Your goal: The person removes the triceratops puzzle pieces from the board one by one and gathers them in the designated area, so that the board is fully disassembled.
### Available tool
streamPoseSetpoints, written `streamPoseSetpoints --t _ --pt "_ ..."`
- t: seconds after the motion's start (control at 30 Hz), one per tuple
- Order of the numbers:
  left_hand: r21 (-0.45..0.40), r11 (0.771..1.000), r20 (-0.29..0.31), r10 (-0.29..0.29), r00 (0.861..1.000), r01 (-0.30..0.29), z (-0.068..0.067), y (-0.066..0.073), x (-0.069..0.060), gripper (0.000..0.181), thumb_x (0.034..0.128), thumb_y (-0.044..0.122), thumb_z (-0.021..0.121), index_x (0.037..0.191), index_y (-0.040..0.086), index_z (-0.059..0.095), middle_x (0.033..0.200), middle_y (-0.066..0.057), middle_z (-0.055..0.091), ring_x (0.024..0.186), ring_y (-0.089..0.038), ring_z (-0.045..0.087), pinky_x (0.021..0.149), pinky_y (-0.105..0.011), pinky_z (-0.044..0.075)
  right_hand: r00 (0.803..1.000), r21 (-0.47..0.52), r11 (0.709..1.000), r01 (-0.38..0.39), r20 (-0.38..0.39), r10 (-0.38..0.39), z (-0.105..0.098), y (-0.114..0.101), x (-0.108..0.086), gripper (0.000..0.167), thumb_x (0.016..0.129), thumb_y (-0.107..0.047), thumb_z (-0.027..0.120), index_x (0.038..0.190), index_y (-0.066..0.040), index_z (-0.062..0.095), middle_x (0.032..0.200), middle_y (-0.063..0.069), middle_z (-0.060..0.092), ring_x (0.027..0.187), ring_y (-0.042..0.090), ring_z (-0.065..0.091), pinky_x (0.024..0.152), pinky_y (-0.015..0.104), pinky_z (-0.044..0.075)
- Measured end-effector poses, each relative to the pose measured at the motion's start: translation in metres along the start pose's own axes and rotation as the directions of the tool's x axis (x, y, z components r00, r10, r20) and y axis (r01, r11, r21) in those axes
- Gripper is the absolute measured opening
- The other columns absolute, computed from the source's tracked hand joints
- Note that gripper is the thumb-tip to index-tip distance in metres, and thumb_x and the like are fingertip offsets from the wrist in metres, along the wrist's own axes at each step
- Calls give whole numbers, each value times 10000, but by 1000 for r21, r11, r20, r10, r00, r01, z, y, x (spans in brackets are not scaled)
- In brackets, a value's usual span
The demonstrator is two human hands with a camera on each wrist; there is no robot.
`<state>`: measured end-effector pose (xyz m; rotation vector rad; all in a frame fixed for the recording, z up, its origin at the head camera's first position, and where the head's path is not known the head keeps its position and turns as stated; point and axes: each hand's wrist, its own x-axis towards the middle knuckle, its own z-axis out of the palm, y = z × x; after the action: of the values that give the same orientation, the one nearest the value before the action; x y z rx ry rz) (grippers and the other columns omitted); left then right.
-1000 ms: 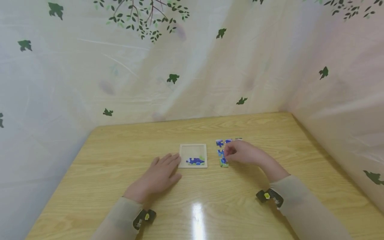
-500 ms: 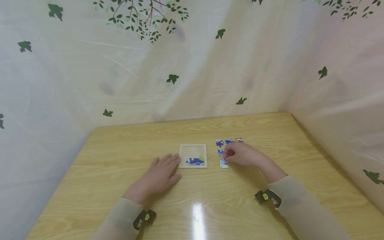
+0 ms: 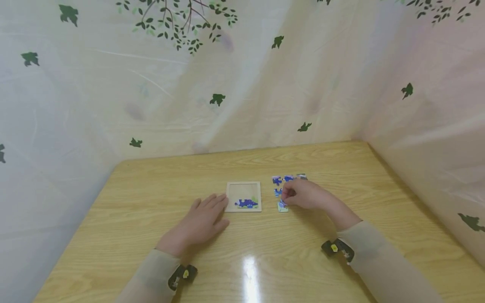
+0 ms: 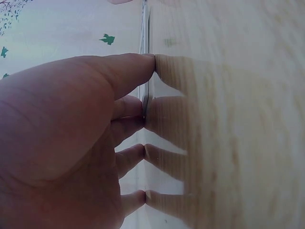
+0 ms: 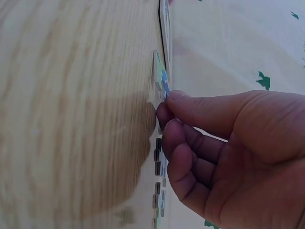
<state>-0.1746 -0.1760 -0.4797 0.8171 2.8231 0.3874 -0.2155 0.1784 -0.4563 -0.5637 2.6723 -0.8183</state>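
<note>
A square wooden puzzle frame (image 3: 244,184) lies on the table, with a few joined blue and green jigsaw pieces (image 3: 248,204) along its bottom right. My left hand (image 3: 201,221) lies flat with its fingers extended, the fingertips touching the frame's left edge; in the left wrist view they meet the tabletop and the frame's rim. To the right of the frame, my right hand (image 3: 305,193) pinches a jigsaw piece (image 3: 282,207) between thumb and index finger. In the right wrist view this piece (image 5: 158,71) is tilted up off the table, and the other fingers are curled.
Several loose jigsaw pieces (image 3: 277,180) lie in rows beyond and beside the right hand, some partly hidden by it. The wooden table (image 3: 170,176) meets a light cloth backdrop (image 3: 250,118) with leaf prints behind and at the right.
The right hand has shifted slightly towards me, and the piece at its fingertips has come away from the pieces above it and tilted. The left hand and the frame have stayed still.
</note>
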Motion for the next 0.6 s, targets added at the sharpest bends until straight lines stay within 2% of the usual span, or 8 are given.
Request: streamPoseSetpoints --t 0.23,0.6 --pt "1 1000 -9 -1 1000 1 1 -1 1 693 1143 395 595 1696 28 397 1784 -151 323 1652 -425 252 1316 -714 127 1000 -49 999 -14 -18 13 -1 -3 -1 115 1060 -94 750 960 -143 721 954 -32 706 904 171 619 871 414 560" --pt "6 1000 -12 -6 1000 6 2 0 1 693 1142 402 596 1699 41 399 1785 -144 321 1651 -422 256 1318 -709 128 1000 -63 998 -17 -22 16 -1 -4 -2 116 1063 -96 746 959 -142 721 948 -32 700 895 173 614 862 412 554"
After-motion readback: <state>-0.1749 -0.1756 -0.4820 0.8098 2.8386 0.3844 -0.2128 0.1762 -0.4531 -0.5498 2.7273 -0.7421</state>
